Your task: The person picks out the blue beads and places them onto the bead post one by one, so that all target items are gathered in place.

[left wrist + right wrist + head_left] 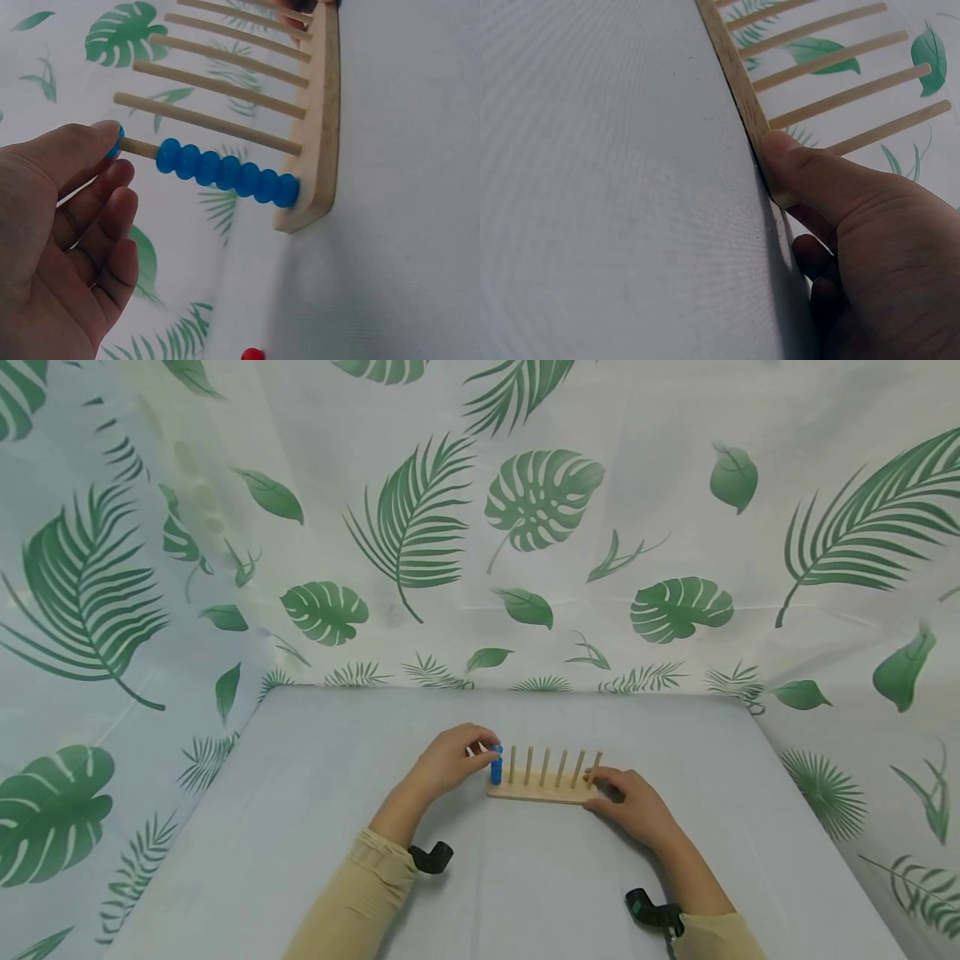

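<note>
A wooden peg rack [540,792] with a row of upright pegs stands on the table. Several blue beads [225,172] are stacked on its leftmost peg, reaching down to the base. At that peg's tip my left hand [455,758] pinches one more blue bead [118,141] between thumb and fingers, apart from the stack below. My right hand [630,806] grips the right end of the wooden base, thumb [780,142] on its near edge. The other pegs [217,86] carry no beads.
A small red object [253,354] shows at the bottom edge of the left wrist view. The white-covered table [375,727] meets a leaf-printed curtain [450,635] at the back and sides. A black wrist camera [432,857] sits on the left forearm, another [651,910] on the right.
</note>
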Available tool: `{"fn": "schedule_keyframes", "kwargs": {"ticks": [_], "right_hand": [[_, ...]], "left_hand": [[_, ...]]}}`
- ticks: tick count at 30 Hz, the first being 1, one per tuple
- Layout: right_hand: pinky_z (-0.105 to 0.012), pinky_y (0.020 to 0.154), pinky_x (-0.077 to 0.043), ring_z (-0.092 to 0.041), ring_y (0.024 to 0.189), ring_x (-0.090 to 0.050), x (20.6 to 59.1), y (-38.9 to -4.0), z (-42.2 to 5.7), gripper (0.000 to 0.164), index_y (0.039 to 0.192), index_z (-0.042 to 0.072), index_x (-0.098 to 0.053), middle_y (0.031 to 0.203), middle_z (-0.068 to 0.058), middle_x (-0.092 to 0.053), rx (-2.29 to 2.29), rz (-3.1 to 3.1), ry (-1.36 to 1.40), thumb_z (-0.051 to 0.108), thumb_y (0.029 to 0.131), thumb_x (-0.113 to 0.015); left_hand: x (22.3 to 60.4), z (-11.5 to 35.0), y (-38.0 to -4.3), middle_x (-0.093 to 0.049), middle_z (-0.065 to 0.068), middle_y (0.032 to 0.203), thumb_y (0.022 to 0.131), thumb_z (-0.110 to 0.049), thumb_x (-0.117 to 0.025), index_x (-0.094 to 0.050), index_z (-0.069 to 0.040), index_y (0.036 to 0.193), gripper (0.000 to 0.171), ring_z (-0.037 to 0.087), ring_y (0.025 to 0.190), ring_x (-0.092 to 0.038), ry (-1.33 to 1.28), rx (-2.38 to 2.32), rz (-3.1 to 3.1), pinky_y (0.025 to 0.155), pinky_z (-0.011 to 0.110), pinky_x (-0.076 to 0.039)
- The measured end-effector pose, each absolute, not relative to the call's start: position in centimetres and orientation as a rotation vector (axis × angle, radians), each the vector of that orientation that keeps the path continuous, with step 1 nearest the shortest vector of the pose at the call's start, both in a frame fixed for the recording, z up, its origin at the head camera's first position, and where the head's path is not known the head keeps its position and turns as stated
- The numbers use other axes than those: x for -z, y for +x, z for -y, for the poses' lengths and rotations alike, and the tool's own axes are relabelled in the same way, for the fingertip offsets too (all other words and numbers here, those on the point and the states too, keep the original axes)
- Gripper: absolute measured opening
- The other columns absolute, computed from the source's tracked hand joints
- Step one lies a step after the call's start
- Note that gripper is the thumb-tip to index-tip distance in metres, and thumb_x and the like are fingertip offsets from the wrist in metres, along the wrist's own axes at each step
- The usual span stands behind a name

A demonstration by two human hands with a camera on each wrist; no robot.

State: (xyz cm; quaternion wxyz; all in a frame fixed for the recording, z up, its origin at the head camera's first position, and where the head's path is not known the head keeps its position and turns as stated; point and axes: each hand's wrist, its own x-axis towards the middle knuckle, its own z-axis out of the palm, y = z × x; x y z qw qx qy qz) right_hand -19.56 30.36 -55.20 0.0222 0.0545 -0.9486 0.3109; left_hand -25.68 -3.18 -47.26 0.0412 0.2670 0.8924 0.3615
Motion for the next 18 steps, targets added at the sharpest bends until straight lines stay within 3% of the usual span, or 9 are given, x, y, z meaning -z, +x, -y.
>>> {"fn": "schedule_keyframes", "kwargs": {"ticks": [18], "right_hand": [[-0.053, 0.093, -0.047, -0.027, 0.109, -0.059, 55.4, -19.5, -30.3, 0.05, 0.127, 0.022, -0.065, 0.12, -0.008, -0.065, -0.964, 2.941, 0.165, 0.045, 0.083, -0.076]], "left_hand": [[49.2, 3.3, -25.7, -0.066, -0.007, 0.111, 0.096, -0.032, -0.066, -0.068, -0.022, 0.114, 0.021, 0.009, 0.093, -0.059, 0.804, -1.153, -2.703, 0.074, 0.026, -0.05]]}}
